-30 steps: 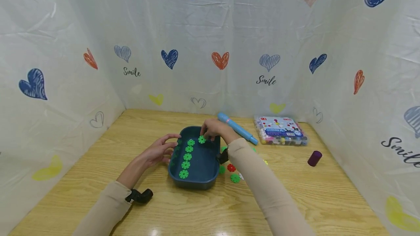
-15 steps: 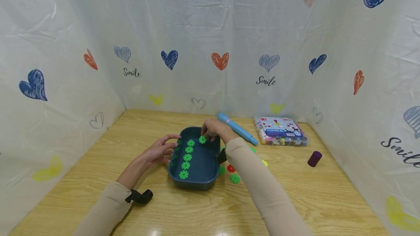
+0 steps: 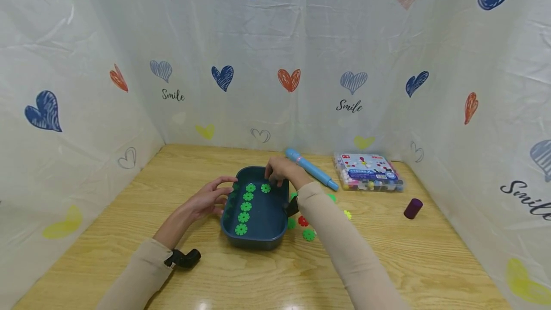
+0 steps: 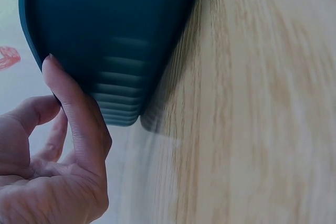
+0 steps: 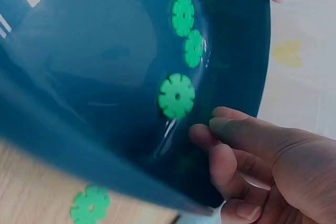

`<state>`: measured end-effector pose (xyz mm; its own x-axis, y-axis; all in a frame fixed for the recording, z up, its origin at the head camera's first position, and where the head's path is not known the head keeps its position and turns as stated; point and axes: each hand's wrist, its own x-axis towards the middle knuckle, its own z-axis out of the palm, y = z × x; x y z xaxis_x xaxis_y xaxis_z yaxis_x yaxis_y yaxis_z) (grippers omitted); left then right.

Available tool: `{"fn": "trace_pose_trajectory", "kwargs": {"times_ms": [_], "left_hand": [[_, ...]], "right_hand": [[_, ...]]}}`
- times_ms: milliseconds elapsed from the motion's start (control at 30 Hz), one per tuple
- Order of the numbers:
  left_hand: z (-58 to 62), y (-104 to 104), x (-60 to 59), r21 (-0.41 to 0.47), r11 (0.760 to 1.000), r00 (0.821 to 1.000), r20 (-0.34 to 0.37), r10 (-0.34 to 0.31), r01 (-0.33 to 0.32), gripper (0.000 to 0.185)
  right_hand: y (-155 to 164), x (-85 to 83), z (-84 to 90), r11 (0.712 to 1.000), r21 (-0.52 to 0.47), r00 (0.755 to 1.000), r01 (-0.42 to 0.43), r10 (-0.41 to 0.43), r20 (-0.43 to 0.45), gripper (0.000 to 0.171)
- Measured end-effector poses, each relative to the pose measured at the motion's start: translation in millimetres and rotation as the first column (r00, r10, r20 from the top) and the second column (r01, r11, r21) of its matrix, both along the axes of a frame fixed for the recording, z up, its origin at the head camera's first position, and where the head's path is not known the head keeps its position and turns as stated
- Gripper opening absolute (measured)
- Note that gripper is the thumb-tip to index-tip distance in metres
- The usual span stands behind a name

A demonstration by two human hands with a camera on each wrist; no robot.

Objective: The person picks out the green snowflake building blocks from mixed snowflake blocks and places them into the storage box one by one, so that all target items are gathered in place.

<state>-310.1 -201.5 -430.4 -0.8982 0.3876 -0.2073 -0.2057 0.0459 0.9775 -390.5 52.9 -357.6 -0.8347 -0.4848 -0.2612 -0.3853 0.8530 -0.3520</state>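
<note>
We see a dark teal tray (image 3: 258, 214) lying mid-table, its long side running away from us, with a green gear disc (image 3: 265, 188) flat near its far end beside a row of five. Our right hand (image 3: 281, 171) hovers just above that disc with fingers curled, grasping nothing, while our left hand (image 3: 206, 200) rests relaxed fingers against the tray's left wall. Bare wooden table (image 3: 129, 233) stretches left and toward us; loose discs (image 3: 307, 233) lie just right.
</note>
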Motion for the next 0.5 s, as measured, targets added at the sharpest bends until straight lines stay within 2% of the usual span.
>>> {"fn": "trace_pose_trajectory", "kwargs": {"times_ms": [267,500], "left_hand": [[0.2,1.8,-1.0,0.000,1.000,1.000,0.003,0.012,-0.012,0.047],[-0.2,0.1,-1.3,-0.017,1.000,1.000,-0.002,0.022,-0.022,0.049]], "right_hand": [[30.1,-4.7,11.2,0.992,-0.095,0.996,-0.083,0.078,-0.048,0.020],[74.3,2.5,16.9,0.981,-0.164,0.994,-0.102,0.092,-0.065,0.022]]}}
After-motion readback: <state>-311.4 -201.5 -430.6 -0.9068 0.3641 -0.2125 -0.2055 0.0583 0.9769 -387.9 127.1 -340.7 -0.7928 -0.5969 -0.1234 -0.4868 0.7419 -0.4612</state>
